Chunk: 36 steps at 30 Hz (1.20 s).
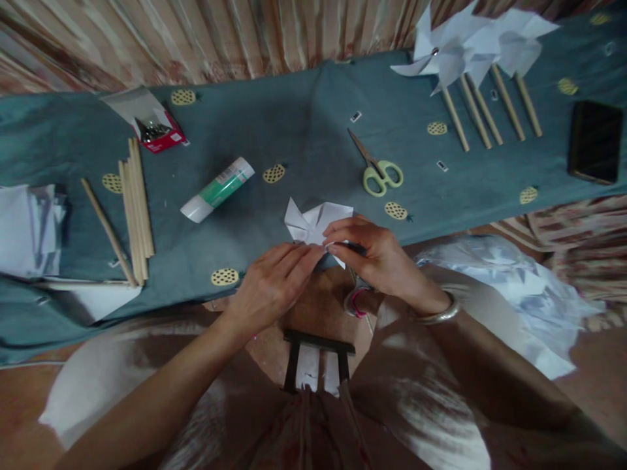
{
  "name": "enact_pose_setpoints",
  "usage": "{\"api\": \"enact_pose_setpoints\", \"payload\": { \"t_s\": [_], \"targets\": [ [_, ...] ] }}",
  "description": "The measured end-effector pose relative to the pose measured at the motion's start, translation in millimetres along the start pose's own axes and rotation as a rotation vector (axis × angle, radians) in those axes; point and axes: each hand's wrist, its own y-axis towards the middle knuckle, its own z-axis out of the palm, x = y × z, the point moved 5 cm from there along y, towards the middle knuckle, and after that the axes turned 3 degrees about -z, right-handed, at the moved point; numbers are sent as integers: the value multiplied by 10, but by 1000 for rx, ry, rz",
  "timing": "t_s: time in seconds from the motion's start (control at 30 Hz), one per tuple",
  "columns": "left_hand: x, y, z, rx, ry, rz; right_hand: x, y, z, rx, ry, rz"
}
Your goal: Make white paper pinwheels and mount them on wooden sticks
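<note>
A white paper pinwheel (313, 220) with folded blades is at the front edge of the cloth-covered table, between my hands. My left hand (274, 277) pinches its lower edge from the left, fingers pressed together. My right hand (379, 254) closes on it from the right, with thumb and fingertips meeting near my left fingertips. Something dark and slim shows between the right thumb and fingers, too unclear to name. Beyond the right hand lie scissors (376, 176) with pale green handles. A green and white glue stick (218, 189) rests to the left.
Finished pinwheels (450, 55) on sticks lie at the back right, near a dark phone (595, 140). On the left are a red box (161, 134) of small metal pieces, several wooden sticks (134, 215) and stacked paper (29, 228). A plastic bag (509, 281) sits right of my lap.
</note>
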Motion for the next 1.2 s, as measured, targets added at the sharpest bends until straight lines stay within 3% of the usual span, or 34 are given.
{"api": "enact_pose_setpoints", "payload": {
  "t_s": [0.33,1.2],
  "targets": [
    [-14,27,18,-19,-83,-4,18,54,57,-82,-159,0],
    [56,12,70,-19,-162,-101,41,44,96,-86,-254,-3]
  ]
}}
